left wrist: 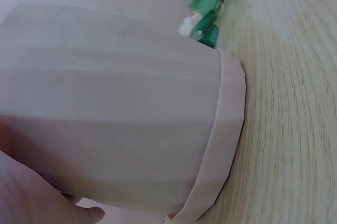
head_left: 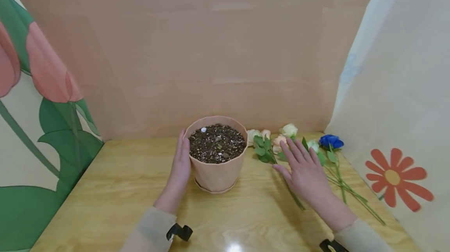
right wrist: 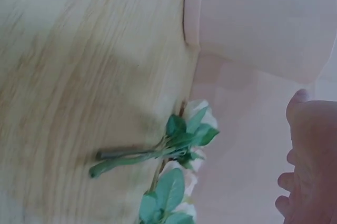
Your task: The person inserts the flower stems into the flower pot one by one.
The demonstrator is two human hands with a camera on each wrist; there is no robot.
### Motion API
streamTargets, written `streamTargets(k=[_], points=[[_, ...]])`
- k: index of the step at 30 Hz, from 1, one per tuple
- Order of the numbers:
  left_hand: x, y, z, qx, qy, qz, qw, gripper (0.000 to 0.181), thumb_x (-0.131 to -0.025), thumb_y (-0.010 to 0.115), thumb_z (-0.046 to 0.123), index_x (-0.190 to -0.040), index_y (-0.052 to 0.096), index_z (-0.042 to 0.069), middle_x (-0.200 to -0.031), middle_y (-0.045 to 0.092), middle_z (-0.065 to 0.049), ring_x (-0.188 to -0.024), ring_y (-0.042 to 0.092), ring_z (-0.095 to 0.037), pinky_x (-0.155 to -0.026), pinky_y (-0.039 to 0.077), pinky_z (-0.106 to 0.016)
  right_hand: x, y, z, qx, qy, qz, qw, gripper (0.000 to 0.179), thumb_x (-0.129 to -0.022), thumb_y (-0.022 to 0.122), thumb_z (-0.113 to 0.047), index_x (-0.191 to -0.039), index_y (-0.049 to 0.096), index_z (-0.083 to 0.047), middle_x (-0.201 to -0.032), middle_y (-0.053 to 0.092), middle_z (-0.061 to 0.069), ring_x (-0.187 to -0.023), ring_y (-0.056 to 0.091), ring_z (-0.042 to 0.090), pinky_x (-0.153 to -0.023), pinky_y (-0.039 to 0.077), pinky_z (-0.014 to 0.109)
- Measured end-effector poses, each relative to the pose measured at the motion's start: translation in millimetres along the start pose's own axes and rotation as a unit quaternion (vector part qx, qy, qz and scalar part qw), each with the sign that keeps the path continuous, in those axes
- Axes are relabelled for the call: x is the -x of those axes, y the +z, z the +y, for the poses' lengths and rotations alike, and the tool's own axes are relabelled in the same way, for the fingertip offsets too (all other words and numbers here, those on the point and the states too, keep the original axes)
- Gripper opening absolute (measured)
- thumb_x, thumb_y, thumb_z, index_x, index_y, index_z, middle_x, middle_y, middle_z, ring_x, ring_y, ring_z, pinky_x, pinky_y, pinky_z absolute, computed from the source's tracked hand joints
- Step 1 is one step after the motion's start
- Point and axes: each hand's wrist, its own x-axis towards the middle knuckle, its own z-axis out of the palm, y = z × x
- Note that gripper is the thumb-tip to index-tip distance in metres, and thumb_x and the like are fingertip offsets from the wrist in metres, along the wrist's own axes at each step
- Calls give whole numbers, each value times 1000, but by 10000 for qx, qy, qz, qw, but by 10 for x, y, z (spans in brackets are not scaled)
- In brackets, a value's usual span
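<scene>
**Pale sleeves (head_left: pixel 151 226) nearest; a pot (head_left: pixel 218 176) of dark soil (head_left: pixel 218 142) in the middle**

The sleeves enter at the bottom of the head view, each with a black band (head_left: pixel 184 233) at the wrist; the left hand (head_left: pixel 179 166) lies along the left side of the pot, its visible fingers straight against it rather than curled round it; the right hand (head_left: pixel 307 177) is spread, thumb apart, near the cut flowers (head_left: pixel 289 130); the pot stands upright towards the back of the bench (head_left: pixel 140 189) on a matching saucer (head_left: pixel 215 190); the soil, flecked with white, reaches almost to the top; the cut flowers, cream and peach, lie right of the pot, a blue flower (head_left: pixel 331 141) farther out, green stems (head_left: pixel 365 202) pointing towards the near right; a brownish backdrop (head_left: pixel 211 49) rises behind, with painted tulips (head_left: pixel 52 64) at left and a red painted flower (head_left: pixel 391 177) at right.
</scene>
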Motion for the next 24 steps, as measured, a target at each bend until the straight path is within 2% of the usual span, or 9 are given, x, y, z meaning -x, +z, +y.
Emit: streamTargets(k=[5, 8, 11, 14, 20, 24], points=[[-39, 18, -53, 91, 158, 96, 9998, 62, -121, 24, 46, -179, 17, 24, -184, 17, -7, -168, 14, -34, -134, 9, -62, 12, 58, 116, -196, 180, -155, 9995, 84, -114, 55, -56, -177, 23, -10, -180, 22, 22, -167, 13, 45, -133, 1, 67], [-57, 39, -71, 141, 126, 51, 9998, 62, -121, 25, 45, -178, 19, 22, -183, 19, -8, -168, 16, -35, -134, 10, -62, 27, 80, 198, -186, 306, -194, 9992, 85, -114, 56, -56, -177, 23, -10, -179, 24, 24, -166, 14, 48, -132, 1, 69], [-55, 46, -93, 173, 48, -6, 9998, 62, -121, 25, 46, -179, 19, 24, -183, 19, -7, -168, 16, -34, -134, 10, -63, 29, 100, 251, -117, 341, -176, 9992, 85, -113, 59, -55, -176, 26, -9, -178, 27, 24, -164, 20, 50, -130, 8, 73], [-59, 36, -99, 135, 68, -27, 9999, 62, -121, 24, 48, -179, 20, 24, -183, 20, -7, -168, 16, -35, -134, 10, -63, 15, 135, 277, -70, 307, -72, 9995, 84, -112, 63, -52, -175, 29, -9, -173, 36, 27, -158, 31, 54, -127, 20, 75], [-103, 12, -95, 30, 115, -145, 9998, 62, -121, 23, 49, -178, 21, 26, -183, 21, -3, -168, 17, -30, -134, 11, -61, -11, 235, 306, 4, 233, 266, 9994, 79, -109, 71, -44, -170, 40, -5, -145, 61, 32, -131, 57, 56, -110, 44, 73], [-141, -19, -101, -62, 135, -168, 9997, 62, -120, 22, 50, -178, 22, 28, -183, 22, -1, -168, 17, -29, -134, 12, -60, -75, 299, 315, -135, 236, 362, 9990, 72, -106, 76, -42, -161, 53, -1, -135, 68, 30, -117, 65, 52, -98, 53, 70]])
